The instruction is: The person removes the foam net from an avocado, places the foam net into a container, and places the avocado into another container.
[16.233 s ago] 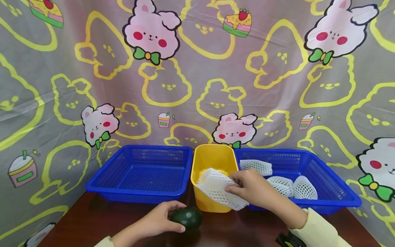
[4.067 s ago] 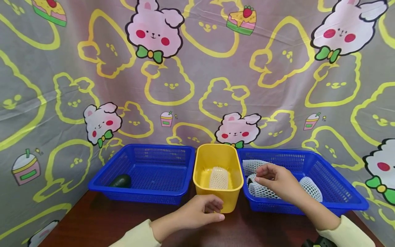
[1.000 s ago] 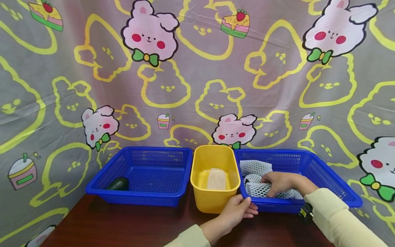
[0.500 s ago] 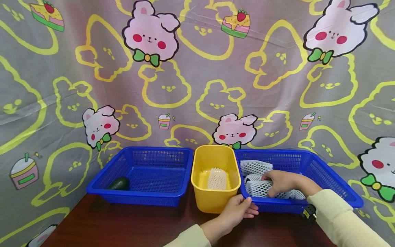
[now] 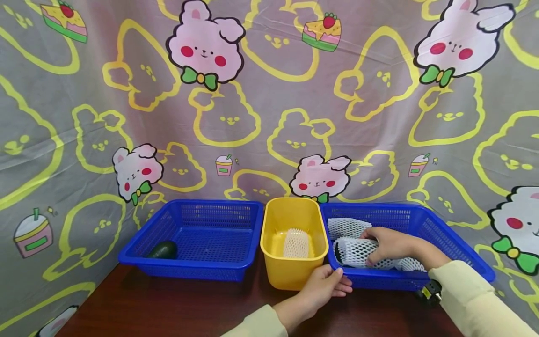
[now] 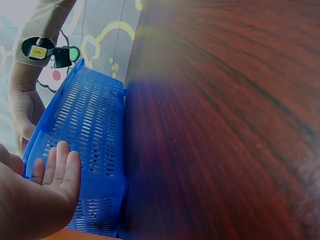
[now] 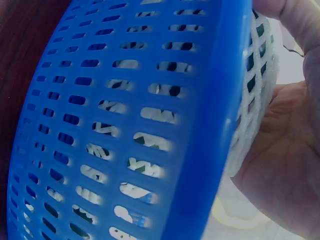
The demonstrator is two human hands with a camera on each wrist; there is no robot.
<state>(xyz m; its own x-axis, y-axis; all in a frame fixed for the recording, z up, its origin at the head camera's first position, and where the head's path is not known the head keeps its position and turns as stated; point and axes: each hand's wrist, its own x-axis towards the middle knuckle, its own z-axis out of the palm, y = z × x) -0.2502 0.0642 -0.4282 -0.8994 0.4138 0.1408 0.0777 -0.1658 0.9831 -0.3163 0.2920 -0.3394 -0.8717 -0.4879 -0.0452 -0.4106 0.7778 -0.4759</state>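
Observation:
My right hand [image 5: 393, 245] grips an avocado in a white foam net [image 5: 358, 252], inside the right blue basket [image 5: 446, 255] near its front left. Dark green skin shows through the mesh of the netted avocado [image 7: 254, 65] in the right wrist view. At that basket's front left corner is my left hand [image 5: 322, 286], its thumb resting on the rim. The fingers [image 6: 61, 165] lie loosely extended outside the basket wall [image 6: 92, 115] in the left wrist view. Other foam-netted pieces [image 5: 347, 228] lie behind and beneath the right hand, partly hidden.
Between the baskets stands a yellow bin [image 5: 275, 271] holding a loose foam net [image 5: 296, 243]. The left blue basket [image 5: 202, 265] contains a bare dark green avocado [image 5: 163, 250]. All stand on a dark wooden table [image 5: 177, 304] before a patterned curtain [image 5: 261, 103].
Since 16 seconds ago, the bare avocado went from my left hand into the left basket, and a net into the bin. In the last half second, my right hand rose slightly with the netted avocado.

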